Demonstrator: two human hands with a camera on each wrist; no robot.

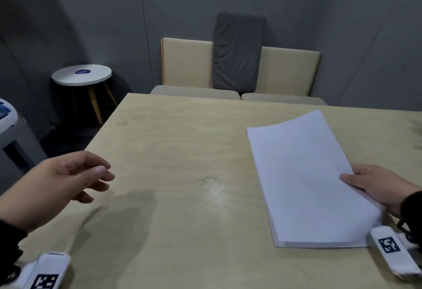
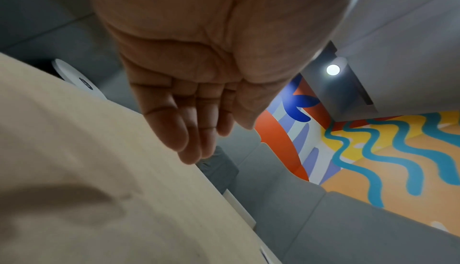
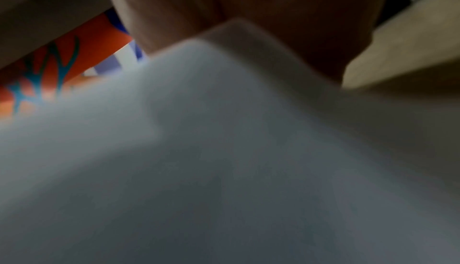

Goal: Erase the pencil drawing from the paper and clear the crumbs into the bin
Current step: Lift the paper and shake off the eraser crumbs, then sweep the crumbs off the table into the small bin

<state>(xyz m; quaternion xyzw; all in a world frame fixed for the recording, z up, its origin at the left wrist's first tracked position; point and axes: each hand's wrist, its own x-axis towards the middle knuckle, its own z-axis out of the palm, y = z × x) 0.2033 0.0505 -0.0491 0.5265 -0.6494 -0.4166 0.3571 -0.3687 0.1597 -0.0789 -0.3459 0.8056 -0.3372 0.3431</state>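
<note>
White paper lies on the right half of the wooden table, its top sheet curling upward. My right hand pinches the sheet's right edge, thumb on top. The right wrist view is filled by blurred paper under the hand. A small patch of dark eraser crumbs sits on the table's middle, left of the paper. My left hand hovers over the table's left edge, fingers relaxed, empty; the left wrist view shows its bare palm and fingers.
A grey bin-like unit stands on the floor past the table's left edge. A round white side table is at the back left. Beige chairs and a grey cushion line the far side.
</note>
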